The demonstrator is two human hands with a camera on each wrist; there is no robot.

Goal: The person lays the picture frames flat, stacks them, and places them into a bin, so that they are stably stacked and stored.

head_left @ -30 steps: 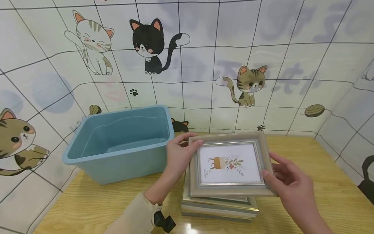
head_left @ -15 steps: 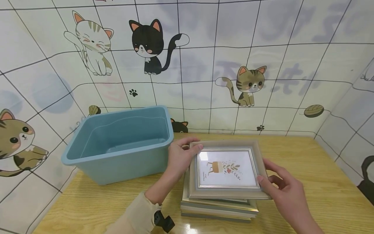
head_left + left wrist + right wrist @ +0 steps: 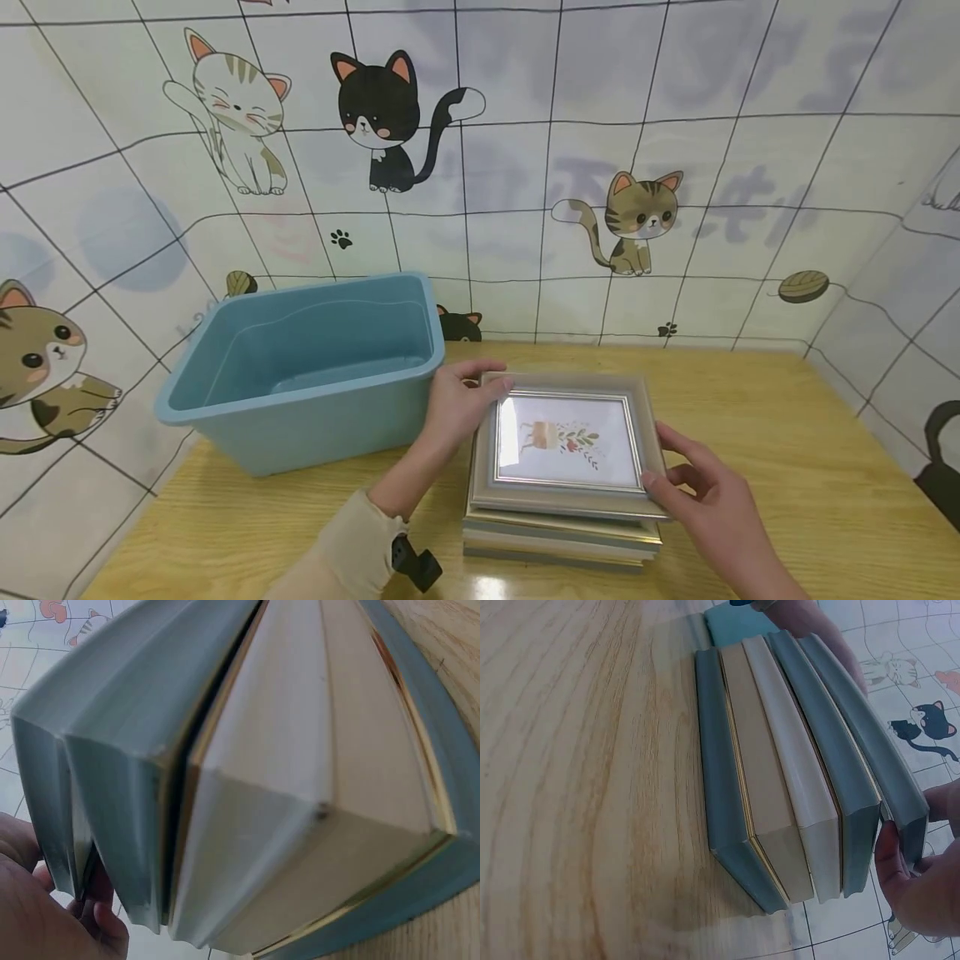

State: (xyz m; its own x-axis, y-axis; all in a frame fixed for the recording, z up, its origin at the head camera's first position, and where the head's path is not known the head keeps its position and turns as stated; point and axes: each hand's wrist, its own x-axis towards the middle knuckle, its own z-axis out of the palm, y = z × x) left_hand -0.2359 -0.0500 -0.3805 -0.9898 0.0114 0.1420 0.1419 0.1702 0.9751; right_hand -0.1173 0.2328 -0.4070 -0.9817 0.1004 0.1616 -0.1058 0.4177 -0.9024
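Observation:
A beige-grey picture frame [image 3: 566,500] with a plant print behind its glass lies at the top of a stack of picture frames [image 3: 555,546]. My left hand [image 3: 461,408] grips its far left corner, the thumb on the front. At the right edge my right hand [image 3: 701,492] pinches it between thumb and fingers. In the right wrist view, a narrow gap parts the top picture frame [image 3: 870,739] from the stack near my right fingers. Grey, white and cream edges of the stacked frames [image 3: 270,750] fill the left wrist view.
A blue plastic tub [image 3: 337,425] stands on the wooden table [image 3: 750,417] left of the stack, near my left hand. Behind the table hangs a wall covering [image 3: 510,167] with cat drawings. A black object [image 3: 941,467] shows at the far right edge.
Both hands have lowered the top picture frame onto the stack, tilting it flatter. My right hand has moved left and down with it. The tub has stayed in place.

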